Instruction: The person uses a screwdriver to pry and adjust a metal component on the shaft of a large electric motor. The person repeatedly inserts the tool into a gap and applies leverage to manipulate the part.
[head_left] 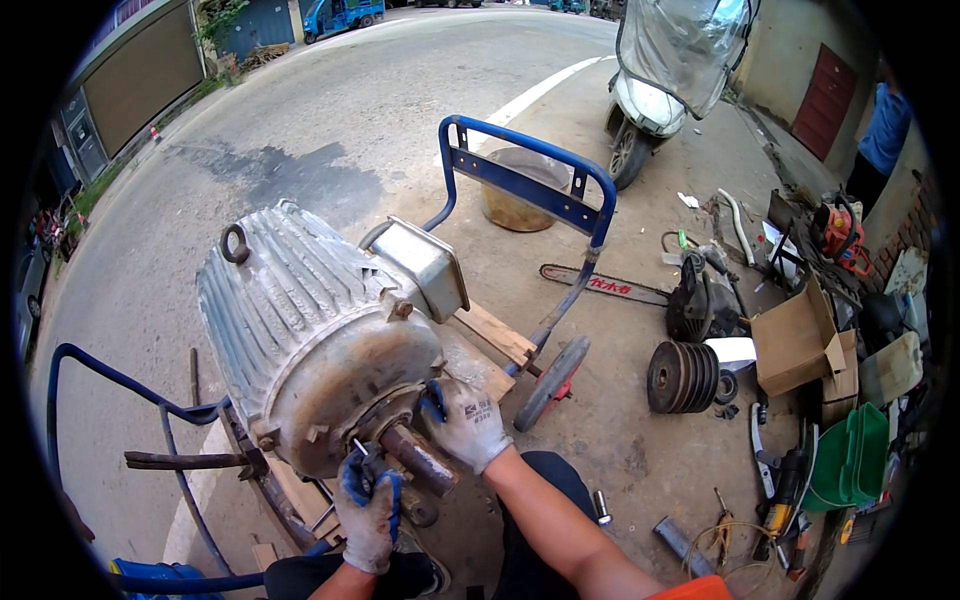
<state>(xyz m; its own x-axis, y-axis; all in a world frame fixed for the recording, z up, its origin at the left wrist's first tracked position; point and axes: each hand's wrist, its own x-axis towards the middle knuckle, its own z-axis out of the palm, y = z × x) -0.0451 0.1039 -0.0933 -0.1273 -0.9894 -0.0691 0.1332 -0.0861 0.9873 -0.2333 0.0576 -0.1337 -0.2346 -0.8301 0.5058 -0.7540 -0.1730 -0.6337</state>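
Note:
A large grey finned electric motor point(290, 330) with a lifting eye and boxy terminal housing point(430, 260) rests tilted on wooden boards point(495, 335) on a blue cart point(525, 200). Its rusty shaft point(420, 460) points toward me. My left hand point(370, 505), in a white glove with blue-dark fingertips, pinches a small metal part point(362, 449), possibly a bolt, at the cover left of the shaft. My right hand point(465, 425), also gloved, has its fingers curled against the round cover at the shaft's right; whatever they may hold is hidden.
Right on the concrete lie chainsaws point(690, 300), a pulley point(680, 375), cardboard point(795, 335), a green bin point(845, 460) and loose tools point(780, 505). A cart wheel point(550, 385) is beside me. A tub point(510, 215) and covered scooter point(645, 110) stand ahead; a person in blue point(880, 130) stands far right.

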